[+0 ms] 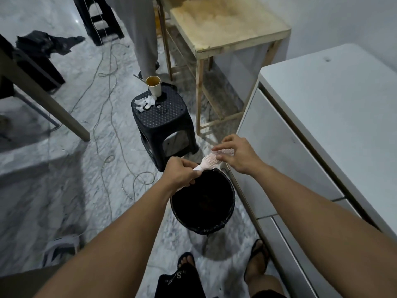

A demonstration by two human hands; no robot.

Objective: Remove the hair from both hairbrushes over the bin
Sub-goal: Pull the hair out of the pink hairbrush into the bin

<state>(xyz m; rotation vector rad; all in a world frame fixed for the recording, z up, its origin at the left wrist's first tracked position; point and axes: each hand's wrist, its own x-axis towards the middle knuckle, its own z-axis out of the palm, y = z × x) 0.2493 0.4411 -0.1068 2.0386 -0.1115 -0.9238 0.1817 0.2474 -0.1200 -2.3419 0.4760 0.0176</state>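
Note:
A pale pink hairbrush [211, 160] with white bristles is held over the far rim of a round black bin [203, 203] lined with a dark bag. My left hand [182, 174] is closed around the brush handle, just above the bin's left rim. My right hand [236, 154] is at the brush head, its fingertips pinching among the bristles at the head's far end. Whether hair is between those fingers cannot be made out. Only one hairbrush is in view.
A black plastic stool [163, 123] beyond the bin carries a paper cup [154, 86] and crumpled tissue. A white cabinet [318, 125] runs along the right. A wooden table [225, 29] and a person's legs [144, 39] stand behind. Cables [107, 117] trail over the marble floor.

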